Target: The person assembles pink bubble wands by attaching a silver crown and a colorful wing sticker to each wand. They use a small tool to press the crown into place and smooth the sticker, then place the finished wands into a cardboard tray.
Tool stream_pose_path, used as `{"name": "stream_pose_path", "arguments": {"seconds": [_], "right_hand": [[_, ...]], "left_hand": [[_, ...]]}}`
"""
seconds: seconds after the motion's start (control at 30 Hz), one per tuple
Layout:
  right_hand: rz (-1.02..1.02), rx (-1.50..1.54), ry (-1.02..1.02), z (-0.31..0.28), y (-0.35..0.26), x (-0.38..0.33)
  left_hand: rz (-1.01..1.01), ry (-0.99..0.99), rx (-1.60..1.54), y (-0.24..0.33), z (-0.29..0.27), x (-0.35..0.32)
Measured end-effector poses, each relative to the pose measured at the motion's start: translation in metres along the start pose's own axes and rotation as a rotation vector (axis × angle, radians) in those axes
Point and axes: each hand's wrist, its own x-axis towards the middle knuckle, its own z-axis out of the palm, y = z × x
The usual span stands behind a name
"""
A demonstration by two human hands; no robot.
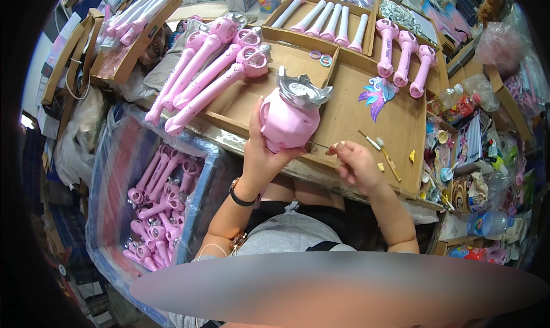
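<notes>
My left hand [262,153] is wrapped round a pink, rounded toy part [290,121] with a silver crown-shaped rim [305,90] on top, held above the cardboard tray. My right hand [360,166] pinches a thin metal tool [322,147], its dark reddish end between thumb and fingers. The tool's tip reaches toward the underside of the pink part; whether it touches cannot be made out. Beside my right hand, a thin brush [391,166] and a short white stick [373,143] lie in the tray. Farther off is a purple and blue wing-shaped piece [377,96].
Several pink toy wands [215,78] lie across the tray's [349,98] left side. White and pink handles [326,19] and pink handles [407,58] fill its far compartments. At left stands a plastic-lined blue crate [197,205] of pink wands. Clutter with a plastic bottle [490,223] crowds the right.
</notes>
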Motion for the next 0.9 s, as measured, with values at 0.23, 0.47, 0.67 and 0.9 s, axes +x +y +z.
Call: {"name": "stream_pose_path", "arguments": {"seconds": [0.23, 0.47, 0.67, 0.9], "right_hand": [[-0.964, -1.019, 0.281, 0.009, 0.01, -0.007], [-0.598, -0.549, 0.192, 0.01, 0.005, -0.022], [-0.577, -0.564, 0.149, 0.012, 0.002, -0.033], [-0.719, -0.786, 0.173, 0.021, -0.01, -0.044]], "left_hand": [[-0.105, 0.023, -0.174, 0.0, 0.002, -0.006], [0.234, 0.087, 0.102, 0.032, 0.004, -0.009], [0.222, 0.035, 0.097, 0.049, -0.001, -0.015], [0.023, -0.042, -0.162, 0.049, -0.003, -0.021]]}}
